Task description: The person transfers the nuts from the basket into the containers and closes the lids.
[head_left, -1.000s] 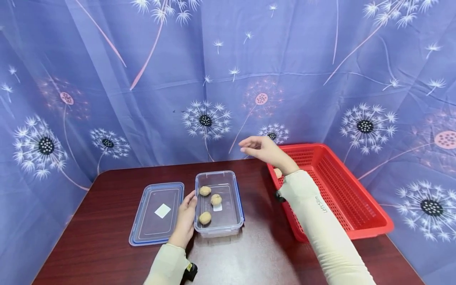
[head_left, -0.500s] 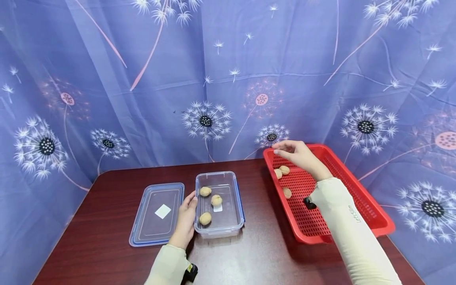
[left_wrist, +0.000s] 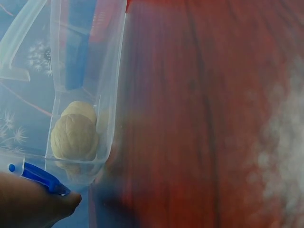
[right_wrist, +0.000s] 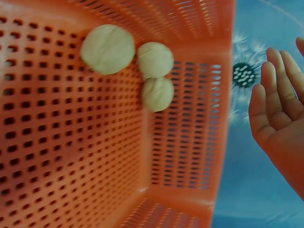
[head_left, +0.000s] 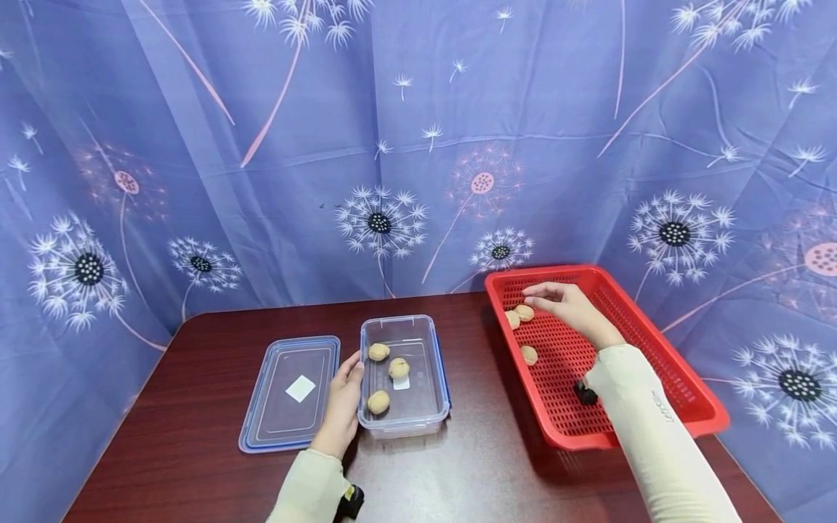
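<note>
My left hand [head_left: 341, 404] rests against the left wall of a clear plastic food container [head_left: 423, 414], fingers stretched along its side; in the left wrist view a digit lies by a blue latch [left_wrist: 45, 179]. Three walnuts lie inside the container, one of them a walnut [head_left: 378, 402] in its near left corner. Over the far end of a red plastic basket [head_left: 683, 378], my right hand [head_left: 570, 305] hangs with nothing in it, fingers loosely extended. Just left of its fingertips sit two walnuts [head_left: 524, 313] side by side. Another walnut [head_left: 529, 355] lies nearer along the basket's left wall.
A clear lid [head_left: 277, 407] with a blue rim and a white square label lies flat left of the container. All stands on a dark red-brown table [head_left: 189, 436]. A blue dandelion-print curtain [head_left: 418, 160] hangs behind and at both sides.
My right hand has moved right, from behind the basket's left edge to over its inside, and a little lower. Walnuts it covered now show. The left hand and container have stayed put.
</note>
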